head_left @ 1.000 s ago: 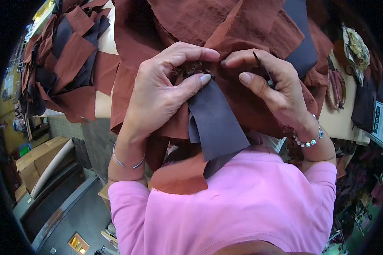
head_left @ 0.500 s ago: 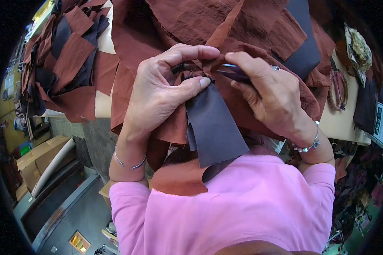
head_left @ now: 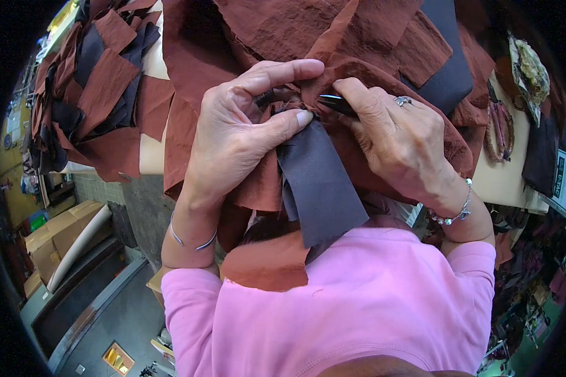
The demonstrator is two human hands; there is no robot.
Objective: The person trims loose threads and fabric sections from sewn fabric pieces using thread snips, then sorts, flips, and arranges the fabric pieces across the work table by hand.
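Observation:
My left hand (head_left: 233, 129) is closed on gathered fabric, its thumb pressing the upper end of a dark grey cloth strip (head_left: 324, 188) and the rust-brown cloth (head_left: 261, 185) beside it. The strip hangs down toward the pink shirt. In my right hand (head_left: 399, 132) is a small dark tool with a shiny metal tip (head_left: 339, 103), which looks like thread snips. Its tip points left at the gathered cloth, close to my left fingertips. Most of the tool is hidden by my fingers. A curled rust-brown flap (head_left: 267, 261) lies against the shirt.
A large heap of rust-brown fabric (head_left: 270, 31) spreads across the pale table (head_left: 509, 169). Stacked brown and dark cloth pieces (head_left: 110, 81) lie at the left. Cords (head_left: 498, 132) and a crumpled pale bundle (head_left: 529, 75) are at the right. A cardboard box (head_left: 66, 232) stands below left.
The tool in my right hand has turned slightly, and its metal tip has shifted a little left and down. The dark strip has swung slightly right. My left hand keeps its grip.

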